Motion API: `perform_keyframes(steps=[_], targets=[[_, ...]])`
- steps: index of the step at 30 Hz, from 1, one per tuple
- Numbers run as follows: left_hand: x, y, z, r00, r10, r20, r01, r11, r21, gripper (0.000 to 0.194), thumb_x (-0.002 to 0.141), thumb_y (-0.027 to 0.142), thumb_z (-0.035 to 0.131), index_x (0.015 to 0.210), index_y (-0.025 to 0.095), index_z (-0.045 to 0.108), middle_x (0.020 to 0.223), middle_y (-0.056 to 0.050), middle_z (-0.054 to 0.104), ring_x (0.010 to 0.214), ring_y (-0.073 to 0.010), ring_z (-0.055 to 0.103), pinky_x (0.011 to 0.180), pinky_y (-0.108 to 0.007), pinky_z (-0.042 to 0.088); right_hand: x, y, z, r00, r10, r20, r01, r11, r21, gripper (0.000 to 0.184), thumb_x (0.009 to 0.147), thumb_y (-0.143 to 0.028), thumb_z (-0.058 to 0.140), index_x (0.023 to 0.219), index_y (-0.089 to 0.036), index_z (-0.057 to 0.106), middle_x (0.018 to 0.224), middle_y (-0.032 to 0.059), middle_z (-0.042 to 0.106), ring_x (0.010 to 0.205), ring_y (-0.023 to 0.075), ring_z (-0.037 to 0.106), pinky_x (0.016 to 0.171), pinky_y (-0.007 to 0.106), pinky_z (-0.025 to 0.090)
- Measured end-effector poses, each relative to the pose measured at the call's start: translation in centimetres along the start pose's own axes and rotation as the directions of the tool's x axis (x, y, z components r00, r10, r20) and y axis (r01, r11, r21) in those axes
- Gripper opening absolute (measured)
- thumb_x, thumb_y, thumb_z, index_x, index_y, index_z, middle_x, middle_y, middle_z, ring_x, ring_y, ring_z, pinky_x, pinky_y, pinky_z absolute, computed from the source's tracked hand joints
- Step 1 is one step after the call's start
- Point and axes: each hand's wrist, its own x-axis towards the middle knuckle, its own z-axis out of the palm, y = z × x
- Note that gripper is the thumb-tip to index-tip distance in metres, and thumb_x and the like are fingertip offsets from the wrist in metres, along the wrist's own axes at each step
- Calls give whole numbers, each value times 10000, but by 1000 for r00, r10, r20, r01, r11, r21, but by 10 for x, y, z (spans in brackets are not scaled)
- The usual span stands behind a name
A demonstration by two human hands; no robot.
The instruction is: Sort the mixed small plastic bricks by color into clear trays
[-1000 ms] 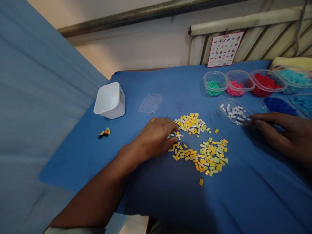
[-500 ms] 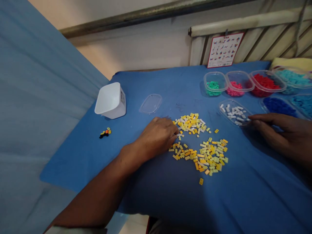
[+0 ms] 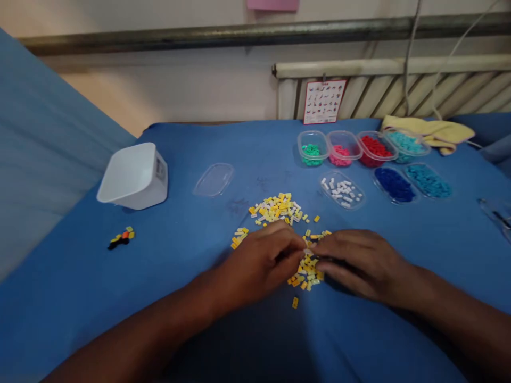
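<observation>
Both my hands meet over a lower pile of small yellow toy bricks (image 3: pixel 307 274). My left hand (image 3: pixel 267 258) is closed in a pinch, with a small white brick (image 3: pixel 307 251) at its fingertips. From the other side my right hand (image 3: pixel 361 260) reaches in, its thumb apart from its fingers. Its fingertips are close to the white brick; whether they touch it is hard to tell. Just beyond my hands lies another pile of yellow and whitish bricks (image 3: pixel 277 206). One yellow brick (image 3: pixel 295 302) lies apart on the near side. My hands hide part of the lower pile.
White bricks lie in a clear lid (image 3: pixel 325 198) at right. Behind it stand tubs of green (image 3: pixel 298 146), pink and red bricks. Blue bricks (image 3: pixel 395 184) are further right. A white bin (image 3: pixel 131 178), a bare lid (image 3: pixel 213 180) and a small black-yellow-orange cluster (image 3: pixel 122 238) are at left.
My right hand has left the lid of white bricks and come across to my left hand. My left hand has moved from the upper pile to the lower pile. The view has turned right.
</observation>
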Motion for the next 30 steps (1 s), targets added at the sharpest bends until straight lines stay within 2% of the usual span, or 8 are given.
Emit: perform_keyframes(steps=[4, 6, 8, 13, 21, 24, 28, 30], targets=[[4, 1, 11, 1000, -3, -25, 2, 998, -62, 80, 1095, 203, 673, 1055, 210, 741, 967, -17, 715, 916, -140, 685, 809, -288, 531, 3, -4, -1, 997, -79, -15, 80, 997, 18, 136, 1110, -203, 684, 1221, -263, 737, 995, 22, 869, 845, 182, 832, 805, 303, 692], [6, -2, 9, 998, 13, -56, -17, 997, -74, 87, 1094, 186, 666, 1062, 208, 744, 1000, -26, 726, 947, -141, 697, 840, -290, 548, 1, 7, -4, 999, -18, -32, 18, 1000, -1, 121, 1113, -213, 679, 1201, -264, 744, 1009, 26, 869, 854, 185, 831, 799, 309, 683], [8, -5, 6, 995, 37, -92, -42, 998, -55, 92, 1088, 168, 664, 1056, 205, 742, 1027, -33, 732, 971, -143, 705, 869, -297, 561, -1, 25, -8, 990, 120, -77, -125, 990, -65, 123, 1111, -246, 675, 1186, -275, 768, 1051, 37, 874, 887, 207, 837, 798, 335, 676], [10, -10, 3, 990, 89, -107, -92, 996, -19, 107, 1080, 136, 674, 1095, 212, 748, 1104, -47, 756, 1054, -146, 733, 923, -301, 586, 1, 78, -20, 845, 410, -342, -483, 861, -159, 209, 1047, -355, 708, 1184, -261, 834, 1025, 66, 876, 842, 260, 818, 776, 402, 659], [14, -15, -2, 982, 131, -135, -124, 991, 55, 182, 1056, 90, 662, 1133, 221, 763, 1157, -62, 755, 1124, -162, 739, 997, -341, 604, -15, 104, -35, 672, 543, -504, -620, 785, 18, 239, 1002, -435, 723, 1127, -271, 844, 949, 49, 860, 811, 263, 787, 761, 412, 644], [30, -14, -5, 983, 121, -136, -110, 990, 85, 159, 1051, 107, 655, 1077, 215, 769, 1140, -56, 760, 1101, -159, 742, 986, -337, 595, -18, 109, -35, 633, 572, -522, -635, 769, 73, 240, 985, -438, 725, 1101, -261, 838, 875, 43, 838, 739, 252, 760, 711, 406, 633], [75, -12, 0, 998, 43, -54, -36, 990, 135, 133, 1034, 168, 676, 1115, 203, 776, 1105, -52, 779, 1001, -177, 738, 931, -358, 593, -18, 113, -32, 650, 575, -497, -616, 782, 98, 225, 973, -441, 717, 1051, -265, 833, 825, 36, 815, 701, 247, 749, 719, 416, 641], [106, -15, 8, 996, 34, -77, -20, 985, 174, 180, 1027, 167, 660, 1163, 196, 774, 1132, -54, 796, 995, -184, 734, 969, -378, 596, -17, 112, -31, 659, 573, -487, -599, 791, 121, 220, 969, -448, 719, 1035, -267, 826, 813, 31, 809, 690, 242, 746, 724, 417, 644]])
